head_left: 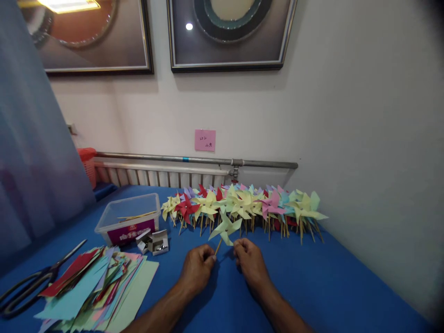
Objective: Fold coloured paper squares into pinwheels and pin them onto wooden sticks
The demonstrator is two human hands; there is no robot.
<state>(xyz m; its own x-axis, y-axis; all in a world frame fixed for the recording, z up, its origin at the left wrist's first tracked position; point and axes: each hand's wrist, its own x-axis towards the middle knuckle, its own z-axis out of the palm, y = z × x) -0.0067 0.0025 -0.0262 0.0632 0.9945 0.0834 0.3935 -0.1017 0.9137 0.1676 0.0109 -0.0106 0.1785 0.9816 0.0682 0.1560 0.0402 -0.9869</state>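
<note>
A pale green paper pinwheel [226, 228] on a thin wooden stick stands upright just above the blue table. My left hand [198, 269] pinches the lower part of that stick between thumb and fingers. Close to the pinwheel's lower right blade is my right hand [251, 261], its fingers curled together; whether they touch the blade or hold something small, I cannot tell. Behind both hands, a long cluster of finished pinwheels [242, 205] in yellow, red, pink, blue and purple spreads across the table.
Left of my hands lie coloured paper sheets [83, 286] and black-handled scissors [38, 282]. A clear plastic box [104, 221] holds a few sticks [138, 216]. Small open boxes [159, 242] with shiny metal bits stand beside it. A wall and pipe [208, 160] bound the back.
</note>
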